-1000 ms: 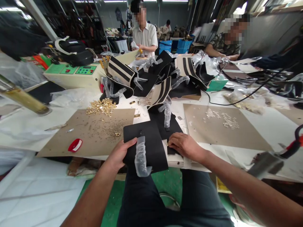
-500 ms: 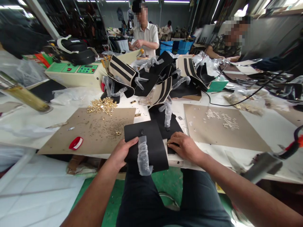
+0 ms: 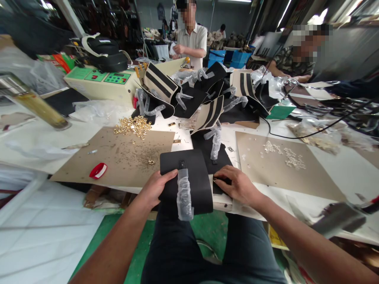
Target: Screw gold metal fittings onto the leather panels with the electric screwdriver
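My left hand (image 3: 155, 188) is closed on the left edge of a black leather panel (image 3: 197, 177), thumb on top. The panel hangs partly over the table's front edge. A strap wrapped in clear plastic (image 3: 184, 195) runs down its face below a small black fitting (image 3: 182, 164). To the right, my right hand (image 3: 237, 182) rests at the table edge with thumb and fingers pinched together. A tiny gold-coloured metal piece (image 3: 214, 180) shows at the fingertips, over a small black pad (image 3: 218, 190). Another black panel (image 3: 204, 148) with a wrapped strap lies just behind.
Gold hardware (image 3: 133, 126) is heaped on the left cardboard sheet (image 3: 112, 173), near a red tape ring (image 3: 98, 170). Small clear pieces (image 3: 293, 157) lie on the right sheet (image 3: 263, 177). Behind are piled panels (image 3: 192, 98) and a cream machine (image 3: 100, 88). Two people work opposite.
The view has turned slightly left, so the table's contents sit farther right. My left hand keeps hold of the panel. At my right fingertips the gold-coloured piece shows more clearly.
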